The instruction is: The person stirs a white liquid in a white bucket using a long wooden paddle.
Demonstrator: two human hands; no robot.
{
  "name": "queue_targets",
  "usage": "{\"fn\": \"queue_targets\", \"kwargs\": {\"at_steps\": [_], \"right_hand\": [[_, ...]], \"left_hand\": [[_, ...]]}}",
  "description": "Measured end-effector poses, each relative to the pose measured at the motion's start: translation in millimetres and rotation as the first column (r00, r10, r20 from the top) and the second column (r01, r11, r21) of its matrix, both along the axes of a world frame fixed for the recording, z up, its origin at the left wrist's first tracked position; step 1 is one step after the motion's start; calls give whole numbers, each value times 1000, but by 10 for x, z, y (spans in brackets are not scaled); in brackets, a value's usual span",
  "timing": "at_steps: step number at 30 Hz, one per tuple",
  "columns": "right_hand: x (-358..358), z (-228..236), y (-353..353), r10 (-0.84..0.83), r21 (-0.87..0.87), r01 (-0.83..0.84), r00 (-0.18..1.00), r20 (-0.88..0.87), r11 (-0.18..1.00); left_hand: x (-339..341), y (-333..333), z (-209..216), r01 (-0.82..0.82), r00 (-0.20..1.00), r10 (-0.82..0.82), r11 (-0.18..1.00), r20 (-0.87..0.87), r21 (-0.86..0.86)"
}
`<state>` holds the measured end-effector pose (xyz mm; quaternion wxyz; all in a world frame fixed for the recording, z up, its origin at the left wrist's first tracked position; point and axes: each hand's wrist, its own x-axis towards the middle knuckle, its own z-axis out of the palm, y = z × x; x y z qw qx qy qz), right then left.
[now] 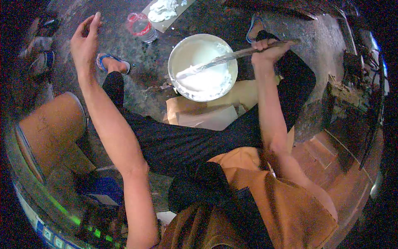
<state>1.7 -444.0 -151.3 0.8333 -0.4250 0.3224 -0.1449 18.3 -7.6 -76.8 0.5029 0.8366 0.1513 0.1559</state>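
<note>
With the right hand [270,52] clenched round the stick [228,58] slanting into the white bucket [179,54] between the feet [115,65], and the left hand [85,43] raised, loosely spread, the unheld bucket could tip if the stick levers its rim, though their contact is unclear.

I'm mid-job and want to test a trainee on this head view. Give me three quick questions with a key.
1. Which hand grips the long stick that reaches into the white bucket?
2. True or false: the clear bottle is to the left of the bucket.
3. What lies on the flat board beyond the bucket? a) a sandal b) a white heap c) the bottle

Key
1. The right hand; the left hand appears to hold nothing.
2. True.
3. b
</note>
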Motion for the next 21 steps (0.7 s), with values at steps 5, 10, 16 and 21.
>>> {"fn": "queue_targets", "kwargs": {"at_steps": [5,10,16,21], "right_hand": [[-123,313,338,-48,-113,40,997,-68,993],[-241,23,558,-86,-111,70,986,-143,991],[-188,397,654,-266,48,277,950,-161,960],[-114,123,284,-105,-8,105,993,44,994]], "left_hand": [[-5,8,-5,-1,1000,2,1000,-18,29],[12,4,-17,2,1000,0,998,-30,63],[-65,-15,71,-22,999,24,998,-28,56],[-69,7,49,-10,1000,10,998,-1,64]]}}
